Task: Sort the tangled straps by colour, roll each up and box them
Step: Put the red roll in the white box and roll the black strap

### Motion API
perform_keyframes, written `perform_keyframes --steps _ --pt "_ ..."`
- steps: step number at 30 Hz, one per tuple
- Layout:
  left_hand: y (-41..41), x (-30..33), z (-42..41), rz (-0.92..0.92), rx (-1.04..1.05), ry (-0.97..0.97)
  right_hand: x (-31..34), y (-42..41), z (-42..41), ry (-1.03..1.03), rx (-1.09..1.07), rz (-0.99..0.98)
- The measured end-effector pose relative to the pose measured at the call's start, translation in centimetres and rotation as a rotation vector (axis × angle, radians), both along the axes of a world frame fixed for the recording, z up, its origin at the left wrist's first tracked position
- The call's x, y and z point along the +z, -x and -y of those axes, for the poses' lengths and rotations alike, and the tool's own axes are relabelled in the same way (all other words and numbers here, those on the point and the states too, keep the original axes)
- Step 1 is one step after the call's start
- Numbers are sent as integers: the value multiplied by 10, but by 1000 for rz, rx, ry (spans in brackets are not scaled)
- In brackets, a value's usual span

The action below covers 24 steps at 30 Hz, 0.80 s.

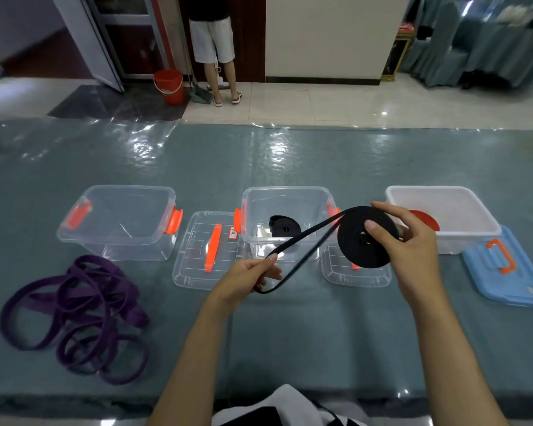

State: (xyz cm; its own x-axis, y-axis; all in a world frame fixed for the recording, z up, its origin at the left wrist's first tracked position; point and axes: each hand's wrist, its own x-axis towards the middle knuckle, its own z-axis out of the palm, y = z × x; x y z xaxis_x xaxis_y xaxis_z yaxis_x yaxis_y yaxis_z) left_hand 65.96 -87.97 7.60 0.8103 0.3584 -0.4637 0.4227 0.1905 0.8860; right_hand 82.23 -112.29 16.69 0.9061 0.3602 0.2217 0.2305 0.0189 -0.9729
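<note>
A: What is held at the centre right of the frame?

B: A black strap roll [365, 236] is gripped by the right hand [410, 238], the thumb pressed on its middle and the other fingers curled round its far edge. It is held above the table [290, 333], in front of the middle box [285, 222].

A: And the loose end?

B: A loose loop of black strap [293, 256] runs from the roll down to the left hand [246, 278], where it is pinched between thumb and fingers near the centre of the frame.

A: What is seen inside the boxes?

B: A small black roll [283, 226] is lying in the middle box. A red roll [425, 219] is partly seen in the white box [462, 210] at the right. The clear box [117, 222] at the left is shown with nothing visible inside.

A: Where is the purple strap [74, 315]?

B: It is piled in tangled loops at the lower left, on the table. Two clear lids [206, 250] are laid between and before the boxes, and a blue lid [505, 269] is set at the far right.
</note>
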Motion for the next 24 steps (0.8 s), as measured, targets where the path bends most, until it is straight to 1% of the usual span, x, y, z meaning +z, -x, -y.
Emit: perform_keyframes --steps 3,6,10,12,14,15,18,20,24 --pt "2 5 -6 19 -11 1 -1 0 -6 8 10 9" --pt "7 10 -14 -1 -56 -84 1 -3 -11 13 17 8" --pt "4 15 -18 27 -84 -79 5 -4 -16 40 96 41" --pt "-1 18 -19 -17 -88 -149 6 -4 -20 63 170 56" --pt "-8 22 -20 -45 -133 -278 8 -4 -25 99 230 80" --pt "-12 25 -20 -6 -146 -317 10 -5 -27 122 258 92" --pt "-24 48 -17 266 -112 -316 12 -9 -35 196 338 130" --pt "-33 66 -14 403 -123 -327 14 -11 -40 219 367 150" --pt "-50 79 -12 516 -179 -439 19 -16 -48 266 414 190"
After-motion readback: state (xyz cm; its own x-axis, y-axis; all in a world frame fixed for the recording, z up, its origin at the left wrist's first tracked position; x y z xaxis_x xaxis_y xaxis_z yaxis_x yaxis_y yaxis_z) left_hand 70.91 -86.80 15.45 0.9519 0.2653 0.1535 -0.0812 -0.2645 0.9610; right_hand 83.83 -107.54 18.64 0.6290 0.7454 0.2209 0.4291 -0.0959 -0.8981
